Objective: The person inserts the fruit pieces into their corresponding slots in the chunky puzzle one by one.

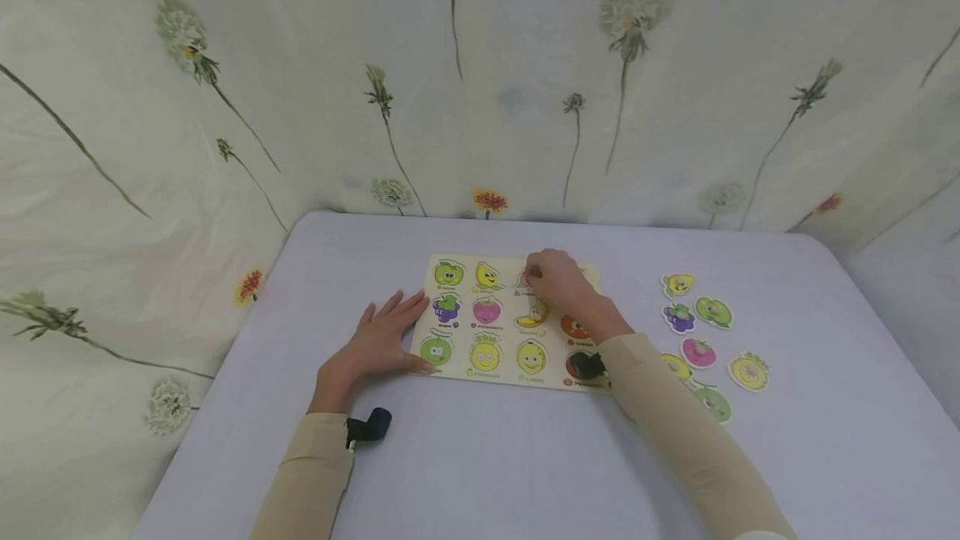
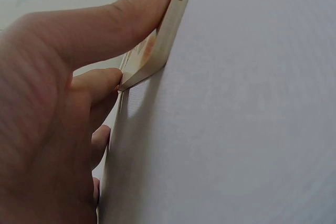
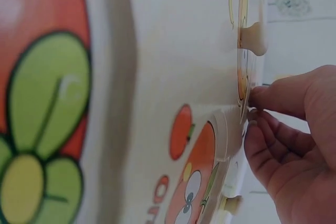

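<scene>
A wooden fruit puzzle board (image 1: 465, 373) lies on the table, with rows of fruit pictures and printed names. My left hand (image 1: 384, 335) rests at its near left corner, fingers spread along the left edge and thumb on the front edge; the left wrist view shows the thumb (image 2: 126, 24) against the board's rim. At the back row, my right hand (image 1: 558, 280) pinches a pink peach piece (image 1: 521, 277), mostly hidden by the fingers. In the right wrist view, thumb and fingertips (image 3: 257, 129) meet close to the board, beside the banana piece's wooden knob (image 3: 254, 39) and the orange piece (image 3: 197, 182).
Several loose fruit pieces lie right of the board, among them a lemon-yellow one (image 1: 678, 285), grapes (image 1: 679, 318), a green apple (image 1: 713, 312), a pink one (image 1: 698, 352) and a pineapple (image 1: 748, 372). A flowered curtain (image 1: 525, 148) hangs behind the white-covered table (image 1: 480, 457).
</scene>
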Action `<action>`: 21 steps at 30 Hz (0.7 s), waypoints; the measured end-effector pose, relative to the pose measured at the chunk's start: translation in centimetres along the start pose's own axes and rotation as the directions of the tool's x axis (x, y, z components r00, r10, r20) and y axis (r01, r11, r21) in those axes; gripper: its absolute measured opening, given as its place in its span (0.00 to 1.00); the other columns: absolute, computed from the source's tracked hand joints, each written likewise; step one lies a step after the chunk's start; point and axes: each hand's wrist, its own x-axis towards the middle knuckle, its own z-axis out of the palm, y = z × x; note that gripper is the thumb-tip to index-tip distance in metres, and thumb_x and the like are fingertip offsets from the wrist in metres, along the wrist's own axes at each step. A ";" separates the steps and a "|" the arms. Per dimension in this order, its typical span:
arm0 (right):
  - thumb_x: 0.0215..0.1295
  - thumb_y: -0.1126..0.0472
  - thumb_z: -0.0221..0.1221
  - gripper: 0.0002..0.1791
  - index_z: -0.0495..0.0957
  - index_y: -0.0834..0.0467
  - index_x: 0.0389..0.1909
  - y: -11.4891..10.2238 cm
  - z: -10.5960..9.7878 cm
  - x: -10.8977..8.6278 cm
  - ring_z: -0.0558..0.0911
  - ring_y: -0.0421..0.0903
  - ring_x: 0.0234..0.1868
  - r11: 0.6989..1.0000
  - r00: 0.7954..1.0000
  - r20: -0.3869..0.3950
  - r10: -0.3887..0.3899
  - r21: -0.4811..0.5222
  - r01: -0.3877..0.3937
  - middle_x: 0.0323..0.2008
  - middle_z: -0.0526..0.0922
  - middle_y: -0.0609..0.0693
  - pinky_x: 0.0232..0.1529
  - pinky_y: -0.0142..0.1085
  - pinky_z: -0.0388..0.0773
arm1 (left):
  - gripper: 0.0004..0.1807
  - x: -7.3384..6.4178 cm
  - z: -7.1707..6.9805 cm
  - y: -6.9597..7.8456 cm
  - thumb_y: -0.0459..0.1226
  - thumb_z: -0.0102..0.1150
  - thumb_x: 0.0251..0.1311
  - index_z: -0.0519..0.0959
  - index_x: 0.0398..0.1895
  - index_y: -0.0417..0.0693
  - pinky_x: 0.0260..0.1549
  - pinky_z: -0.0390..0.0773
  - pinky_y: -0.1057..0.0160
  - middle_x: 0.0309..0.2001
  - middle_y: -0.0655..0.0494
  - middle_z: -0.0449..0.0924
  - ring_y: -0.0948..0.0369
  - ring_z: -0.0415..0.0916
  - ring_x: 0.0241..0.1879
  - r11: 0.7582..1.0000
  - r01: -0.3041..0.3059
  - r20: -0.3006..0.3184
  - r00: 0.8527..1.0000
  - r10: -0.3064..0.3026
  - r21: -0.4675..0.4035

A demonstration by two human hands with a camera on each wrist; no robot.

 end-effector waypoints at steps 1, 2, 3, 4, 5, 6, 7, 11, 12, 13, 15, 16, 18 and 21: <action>0.70 0.59 0.58 0.07 0.81 0.55 0.33 0.1 0.0 0.0 0.74 0.48 0.36 1.000 1.000 -0.005 -0.005 0.003 0.005 0.33 0.79 0.51 0.39 0.38 0.71 | 0.63 0.0 -0.1 0.1 0.61 0.73 0.41 0.51 0.80 0.57 0.77 0.33 0.37 0.81 0.63 0.46 0.52 0.35 0.82 1.000 -0.001 0.000 1.000 0.001 0.000; 0.70 0.59 0.58 0.07 0.81 0.55 0.33 0.1 0.1 0.1 0.74 0.48 0.36 1.000 1.000 -0.009 -0.007 0.009 0.007 0.33 0.79 0.51 0.38 0.37 0.71 | 0.63 -0.1 -0.2 0.2 0.61 0.73 0.41 0.51 0.80 0.58 0.77 0.32 0.37 0.81 0.63 0.46 0.52 0.35 0.82 1.000 0.000 -0.001 1.000 0.000 -0.002; 0.70 0.60 0.58 0.07 0.82 0.55 0.33 0.2 0.1 0.1 0.74 0.48 0.35 1.000 1.000 -0.012 -0.012 0.015 0.012 0.32 0.79 0.51 0.38 0.38 0.71 | 0.63 -0.1 -0.2 0.2 0.61 0.73 0.41 0.51 0.80 0.58 0.77 0.32 0.37 0.81 0.63 0.46 0.52 0.35 0.82 1.000 0.001 -0.001 1.000 -0.001 -0.003; 0.70 0.60 0.58 0.07 0.82 0.55 0.33 0.3 0.1 0.2 0.74 0.48 0.35 1.000 1.000 -0.013 -0.014 0.019 0.014 0.33 0.79 0.51 0.38 0.38 0.71 | 0.62 -0.1 -0.3 0.3 0.61 0.73 0.41 0.50 0.80 0.58 0.77 0.32 0.38 0.81 0.64 0.45 0.53 0.35 0.82 1.000 0.003 0.001 1.000 -0.003 0.003; 0.70 0.60 0.58 0.07 0.82 0.55 0.33 0.3 0.1 0.2 0.74 0.48 0.36 1.000 1.000 -0.012 -0.016 0.018 0.016 0.33 0.80 0.51 0.38 0.37 0.71 | 0.62 -0.1 -0.3 0.3 0.61 0.73 0.41 0.50 0.80 0.58 0.77 0.32 0.38 0.81 0.64 0.45 0.53 0.35 0.82 1.000 0.002 0.002 1.000 -0.002 0.005; 0.70 0.60 0.58 0.06 0.82 0.55 0.34 0.4 0.1 0.2 0.74 0.48 0.36 1.000 1.000 -0.009 -0.015 0.017 0.015 0.33 0.80 0.51 0.38 0.37 0.71 | 0.62 -0.1 -0.3 0.3 0.61 0.73 0.42 0.50 0.80 0.58 0.77 0.32 0.38 0.81 0.64 0.45 0.53 0.35 0.82 1.000 0.001 0.003 1.000 -0.001 0.006; 0.70 0.59 0.59 0.06 0.82 0.55 0.34 0.4 0.1 0.2 0.74 0.48 0.36 1.000 1.000 -0.006 -0.011 0.019 0.011 0.33 0.80 0.51 0.38 0.38 0.72 | 0.62 -0.1 -0.3 0.3 0.61 0.73 0.42 0.50 0.80 0.58 0.77 0.32 0.38 0.81 0.63 0.45 0.52 0.35 0.82 1.000 0.001 0.005 1.000 -0.001 0.004; 0.70 0.58 0.59 0.07 0.84 0.55 0.38 0.4 0.0 0.0 0.75 0.48 0.38 1.000 1.000 0.013 0.001 0.020 -0.001 0.36 0.80 0.51 0.41 0.38 0.73 | 0.63 -0.1 -0.2 0.2 0.61 0.73 0.41 0.51 0.80 0.58 0.77 0.32 0.37 0.81 0.63 0.45 0.52 0.35 0.82 1.000 0.003 0.008 1.000 -0.003 0.000; 0.70 0.57 0.59 0.07 0.84 0.55 0.38 0.4 0.0 -0.1 0.75 0.48 0.38 1.000 1.000 0.015 0.004 0.028 -0.005 0.36 0.80 0.51 0.41 0.39 0.74 | 0.63 -0.1 -0.1 0.2 0.61 0.73 0.41 0.51 0.80 0.58 0.77 0.32 0.38 0.81 0.64 0.45 0.52 0.35 0.82 1.000 0.004 0.008 1.000 -0.004 0.000; 0.70 0.57 0.59 0.07 0.84 0.55 0.39 0.4 0.0 -0.2 0.75 0.49 0.39 0.999 1.000 0.015 0.005 0.034 -0.005 0.36 0.80 0.51 0.42 0.39 0.74 | 0.63 -0.1 0.0 0.2 0.61 0.73 0.41 0.51 0.80 0.58 0.77 0.33 0.37 0.81 0.64 0.46 0.52 0.35 0.82 1.000 0.003 0.006 1.000 -0.003 0.002; 0.70 0.56 0.59 0.08 0.84 0.55 0.41 0.4 -0.1 -0.4 0.75 0.49 0.39 0.999 1.000 0.019 0.003 0.049 -0.004 0.37 0.81 0.51 0.42 0.39 0.74 | 0.63 0.0 0.1 0.1 0.62 0.73 0.41 0.50 0.80 0.59 0.77 0.33 0.38 0.81 0.65 0.45 0.53 0.35 0.82 1.000 0.005 0.004 1.000 -0.005 0.009; 0.70 0.55 0.59 0.09 0.84 0.54 0.41 0.4 -0.2 -0.4 0.75 0.48 0.39 0.999 1.000 0.018 0.000 0.054 -0.001 0.37 0.81 0.51 0.42 0.39 0.74 | 0.63 0.0 0.1 0.0 0.62 0.73 0.41 0.50 0.80 0.59 0.77 0.33 0.38 0.81 0.65 0.45 0.53 0.35 0.82 1.000 0.003 0.001 1.000 -0.003 0.008; 0.70 0.55 0.59 0.09 0.84 0.54 0.42 0.5 -0.3 -0.7 0.76 0.49 0.39 0.998 1.000 0.014 0.002 0.065 -0.002 0.37 0.81 0.51 0.41 0.39 0.75 | 0.63 0.0 0.2 0.0 0.61 0.73 0.41 0.51 0.80 0.58 0.77 0.33 0.37 0.81 0.63 0.46 0.52 0.36 0.82 1.000 -0.005 -0.004 1.000 0.005 0.007; 0.69 0.56 0.59 0.09 0.83 0.55 0.44 0.8 -0.4 -0.8 0.75 0.49 0.39 0.997 1.000 -0.001 0.000 0.071 0.000 0.38 0.81 0.51 0.40 0.39 0.74 | 0.63 0.0 0.1 0.0 0.61 0.74 0.41 0.51 0.80 0.58 0.77 0.33 0.37 0.81 0.63 0.46 0.52 0.35 0.82 1.000 -0.004 -0.002 1.000 0.004 0.002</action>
